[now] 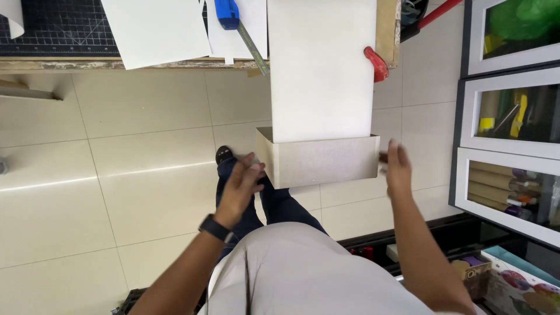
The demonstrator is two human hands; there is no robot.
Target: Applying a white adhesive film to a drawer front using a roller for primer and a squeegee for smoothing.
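A person seen from above, with 2 hands at the folded end of a large white board.

The white board (321, 70) hangs off the edge of a worktable (116, 64) and over a tiled floor (116, 175). Its lower end turns up into a grey-brown cardboard flap (318, 160). The left hand (240, 185), with a black watch on the wrist, has open fingers touching the flap's left edge, not clenched. The right hand (398, 166) is open and flat just beside the flap's right edge; whether it touches cannot be told. On the table lie white sheets (154, 29), a blue utility knife (227, 13) and a metal ruler (254, 49). A red clamp (376, 63) sits at the board's right side. White-framed shelves (507, 116) stand to the right.
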